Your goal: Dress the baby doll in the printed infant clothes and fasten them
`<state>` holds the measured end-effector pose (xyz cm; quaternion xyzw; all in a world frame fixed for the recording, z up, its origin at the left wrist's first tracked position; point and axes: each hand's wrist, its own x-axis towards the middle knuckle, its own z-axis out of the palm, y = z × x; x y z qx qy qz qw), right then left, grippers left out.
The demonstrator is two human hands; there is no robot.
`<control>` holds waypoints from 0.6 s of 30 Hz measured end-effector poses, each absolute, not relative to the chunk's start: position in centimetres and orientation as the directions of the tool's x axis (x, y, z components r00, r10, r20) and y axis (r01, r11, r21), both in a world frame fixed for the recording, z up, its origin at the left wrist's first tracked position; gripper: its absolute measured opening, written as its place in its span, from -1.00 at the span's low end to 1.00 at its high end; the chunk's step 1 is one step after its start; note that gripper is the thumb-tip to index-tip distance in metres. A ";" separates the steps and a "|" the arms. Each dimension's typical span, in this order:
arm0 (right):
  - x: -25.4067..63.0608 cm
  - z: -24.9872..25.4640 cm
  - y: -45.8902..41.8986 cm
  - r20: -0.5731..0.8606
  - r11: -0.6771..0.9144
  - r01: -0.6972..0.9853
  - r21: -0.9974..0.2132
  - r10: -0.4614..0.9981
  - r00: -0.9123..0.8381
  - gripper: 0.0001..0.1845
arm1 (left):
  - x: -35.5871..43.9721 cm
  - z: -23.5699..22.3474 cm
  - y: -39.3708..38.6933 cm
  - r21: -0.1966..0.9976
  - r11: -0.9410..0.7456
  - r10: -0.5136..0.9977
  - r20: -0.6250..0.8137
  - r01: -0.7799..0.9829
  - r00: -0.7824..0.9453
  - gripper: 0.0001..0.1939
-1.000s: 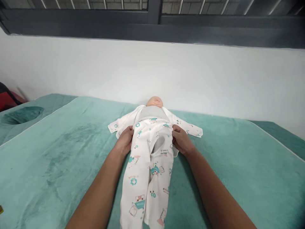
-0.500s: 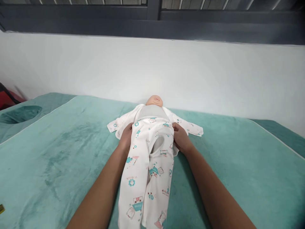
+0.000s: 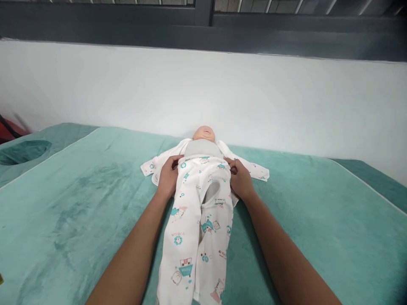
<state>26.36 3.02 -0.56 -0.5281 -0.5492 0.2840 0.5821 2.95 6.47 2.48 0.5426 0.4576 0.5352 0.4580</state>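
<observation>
A baby doll (image 3: 204, 134) lies on its back with its head towards the wall. It wears a white long-sleeved baby top (image 3: 173, 154), spread open at the front, with both sleeves stretched out sideways. White printed baby pants (image 3: 184, 228) with an open crotch cover its lower body and legs up to the pale grey belly. At the left edge of the waistband, my left hand (image 3: 169, 177) has its fingers closed on the pants. My right hand (image 3: 241, 178) pinches the opposite side of the waistband. Some fingertips are hidden by the cloth.
A green plush cover (image 3: 302, 220) lies under the doll. Behind it rises a white wall (image 3: 286, 101) with a dark window frame (image 3: 127, 27) above. Something red (image 3: 8, 131) and a green hollow (image 3: 25, 151) are at the far left.
Both hands have shifted their fingers slightly up at the waistband, with more of the fingers showing on top. The view has moved a little; the doll lies as before.
</observation>
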 end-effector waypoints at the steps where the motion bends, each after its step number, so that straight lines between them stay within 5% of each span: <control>1: 26.6 -0.5 3.2 0.330 0.273 0.242 -0.931 0.914 0.236 -0.79 | 2.9 2.3 6.7 0.985 -0.170 0.985 0.170 0.001 0.021 -0.76; 11: 28.0 0.6 5.0 0.184 0.166 0.109 -0.980 0.966 0.180 -0.80 | 2.8 1.6 8.5 0.989 -0.146 0.989 0.146 -0.021 0.015 -0.91; 18: 26.9 2.8 4.1 0.348 0.314 0.323 -0.893 0.936 0.051 -0.90 | 2.2 2.0 8.7 0.980 -0.194 0.953 0.200 -0.050 0.226 -0.79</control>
